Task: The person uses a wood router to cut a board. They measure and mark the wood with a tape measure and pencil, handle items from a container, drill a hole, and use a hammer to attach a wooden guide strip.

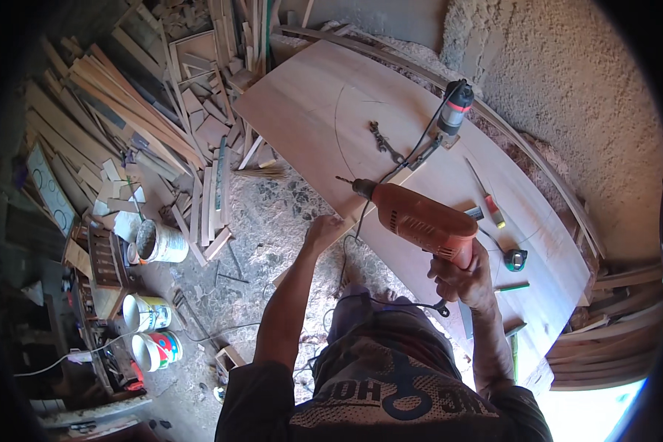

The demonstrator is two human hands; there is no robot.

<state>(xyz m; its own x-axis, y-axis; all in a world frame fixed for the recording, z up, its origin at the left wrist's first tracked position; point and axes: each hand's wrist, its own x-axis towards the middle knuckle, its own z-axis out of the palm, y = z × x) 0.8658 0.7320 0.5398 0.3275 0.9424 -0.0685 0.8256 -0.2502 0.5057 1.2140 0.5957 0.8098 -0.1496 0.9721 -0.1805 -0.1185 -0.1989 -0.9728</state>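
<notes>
My right hand (465,278) is wrapped round the handle of an orange-brown electric drill (427,217), raised over the board. Its chuck and bit point to the upper left, and its cord hangs below the grip. My left hand (323,233) is closed on the near end of a narrow wooden bar (352,221) at the left edge of the large board (302,96); the drill hides part of that bar. At the bar's far end stands a cylindrical black and grey power tool (455,110) with a red band.
On the board lie a dark metal tool (384,142), a red-and-yellow-handled tool (492,208), a green-and-black tape measure (516,259) and a green pencil (513,287). Wood offcuts (199,118) pile at left, above buckets (162,243). A cable (221,335) crosses the floor. A rough wall (567,96) rises at right.
</notes>
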